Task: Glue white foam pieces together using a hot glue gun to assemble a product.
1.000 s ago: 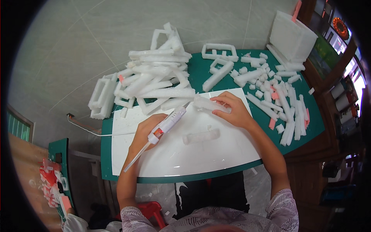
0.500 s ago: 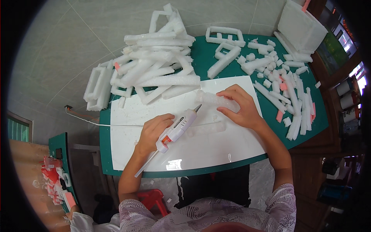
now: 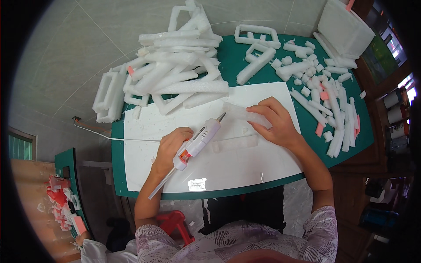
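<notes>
head view: my left hand (image 3: 171, 147) has its fingers wrapped around a white glue gun (image 3: 198, 141), nozzle aimed at a foam piece (image 3: 240, 113). my right hand (image 3: 275, 122) presses that piece flat on the white sheet (image 3: 228, 164), fingers spread. another foam strip (image 3: 234, 143) lies just below the gun. foam heaps (image 3: 175, 70) crowd the green tabletop (image 3: 228, 57).

glue gun (image 3: 197, 142): white, orange trigger
board (image 3: 175, 166): glossy white
table (image 3: 351, 131): dark green
foam strips (image 3: 175, 74): white
foam bits (image 3: 323, 95): a few pink
stool (image 3: 175, 223): red
sleeve (image 3: 322, 234): white with dark leafy print
</notes>
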Demonstrator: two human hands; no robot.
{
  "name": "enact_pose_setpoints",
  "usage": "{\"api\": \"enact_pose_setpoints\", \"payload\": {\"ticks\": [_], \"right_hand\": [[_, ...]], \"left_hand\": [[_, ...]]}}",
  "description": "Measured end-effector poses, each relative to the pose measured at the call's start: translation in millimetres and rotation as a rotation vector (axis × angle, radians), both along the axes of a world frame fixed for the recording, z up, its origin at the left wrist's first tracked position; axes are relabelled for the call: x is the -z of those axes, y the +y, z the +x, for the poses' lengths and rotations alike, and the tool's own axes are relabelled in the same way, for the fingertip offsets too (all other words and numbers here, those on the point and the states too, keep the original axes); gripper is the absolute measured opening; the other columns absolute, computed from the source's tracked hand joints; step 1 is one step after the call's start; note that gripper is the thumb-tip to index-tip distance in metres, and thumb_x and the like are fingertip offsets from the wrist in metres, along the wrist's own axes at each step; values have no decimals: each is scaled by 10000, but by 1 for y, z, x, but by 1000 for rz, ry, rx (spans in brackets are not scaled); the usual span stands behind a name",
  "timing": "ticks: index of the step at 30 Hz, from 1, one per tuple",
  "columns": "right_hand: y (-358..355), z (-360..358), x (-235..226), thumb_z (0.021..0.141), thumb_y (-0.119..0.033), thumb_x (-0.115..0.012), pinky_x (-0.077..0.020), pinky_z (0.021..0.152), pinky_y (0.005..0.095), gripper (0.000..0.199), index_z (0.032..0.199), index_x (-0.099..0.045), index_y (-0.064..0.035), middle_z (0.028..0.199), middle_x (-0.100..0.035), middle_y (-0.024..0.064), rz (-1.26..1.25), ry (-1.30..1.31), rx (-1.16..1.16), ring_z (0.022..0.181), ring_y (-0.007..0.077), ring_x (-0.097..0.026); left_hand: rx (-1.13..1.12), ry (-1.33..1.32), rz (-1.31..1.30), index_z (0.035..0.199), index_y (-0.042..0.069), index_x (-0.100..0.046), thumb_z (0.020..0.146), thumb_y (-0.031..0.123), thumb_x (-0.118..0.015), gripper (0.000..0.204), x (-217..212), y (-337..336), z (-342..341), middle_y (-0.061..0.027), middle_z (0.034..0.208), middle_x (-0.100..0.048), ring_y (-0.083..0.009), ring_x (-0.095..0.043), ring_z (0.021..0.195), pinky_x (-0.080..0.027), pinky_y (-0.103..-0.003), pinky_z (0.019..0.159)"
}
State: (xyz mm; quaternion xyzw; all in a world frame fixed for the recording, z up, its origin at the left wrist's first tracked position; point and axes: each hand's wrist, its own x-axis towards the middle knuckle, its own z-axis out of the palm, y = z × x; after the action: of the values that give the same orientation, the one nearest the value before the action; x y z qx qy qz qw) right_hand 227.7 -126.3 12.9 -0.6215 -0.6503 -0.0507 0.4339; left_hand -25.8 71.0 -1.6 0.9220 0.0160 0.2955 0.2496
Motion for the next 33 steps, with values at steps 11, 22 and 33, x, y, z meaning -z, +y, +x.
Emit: {"api": "enact_pose_setpoints", "payload": {"ticks": [11, 22, 33], "right_hand": [[0, 0, -1, 695, 10, -783, -483, 696, 300, 396, 1070, -670, -49, 921, -565, 98, 3, -18, 1, 817, 227, -579], [2, -2, -2, 731, -20, -777, -479, 696, 296, 366, 1078, -664, -44, 946, -569, 100, -10, 17, 39, 818, 223, -575], [4, -2, 2, 766, -51, -778, -506, 727, 271, 328, 1064, -640, -40, 996, -606, 96, -21, 114, 98, 889, 192, -606]], "left_hand": [[-55, 58, 6, 873, -22, -581, 624, 20, -720, 288, 2, 0, -5, -183, 872, -629, -314, -645, 768, -532, -341, 671], [-23, 38, 37, 900, -28, -612, 692, 53, -702, 240, 0, -1, 2, -199, 979, -678, -310, -678, 821, -548, -343, 701], [100, -47, 33, 923, -18, -625, 692, 96, -705, 269, -1, 0, 6, -202, 1062, -683, -291, -679, 793, -534, -323, 679]]}}
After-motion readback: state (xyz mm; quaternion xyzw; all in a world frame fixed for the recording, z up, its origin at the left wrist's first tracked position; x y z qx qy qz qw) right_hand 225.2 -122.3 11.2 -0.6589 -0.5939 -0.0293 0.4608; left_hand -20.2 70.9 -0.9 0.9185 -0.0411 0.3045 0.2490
